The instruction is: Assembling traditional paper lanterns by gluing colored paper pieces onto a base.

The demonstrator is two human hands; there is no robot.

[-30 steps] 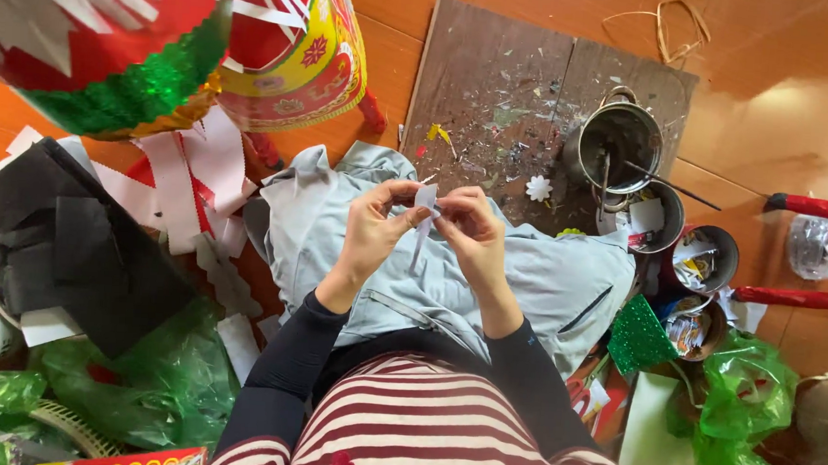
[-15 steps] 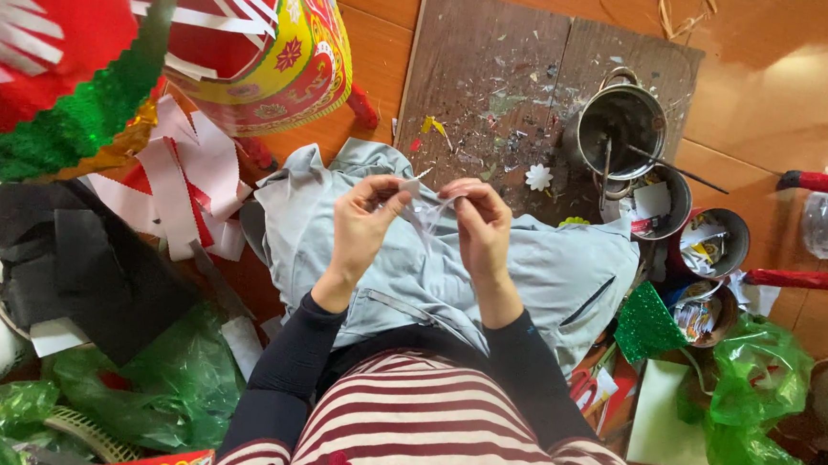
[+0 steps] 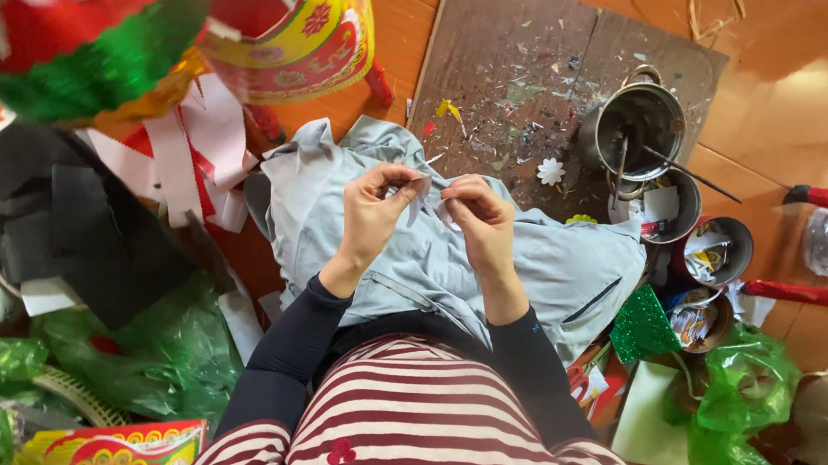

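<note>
— What have you got there?

— A small white paper piece (image 3: 428,191), pinched between both hands over the grey cloth (image 3: 565,270) on my lap. My left hand (image 3: 374,204) is closed on one end with thumb and forefinger; my right hand (image 3: 479,217) is curled shut on the other.

— Is it finished?

— I judge not: it looks like a thin strip with no clear shape yet, though it is too small to tell well. One white paper flower (image 3: 551,171) lies done on the spattered board (image 3: 519,76), near the metal pot (image 3: 639,122).

— And materials?

— White paper strips (image 3: 181,156) lie to my left.
</note>
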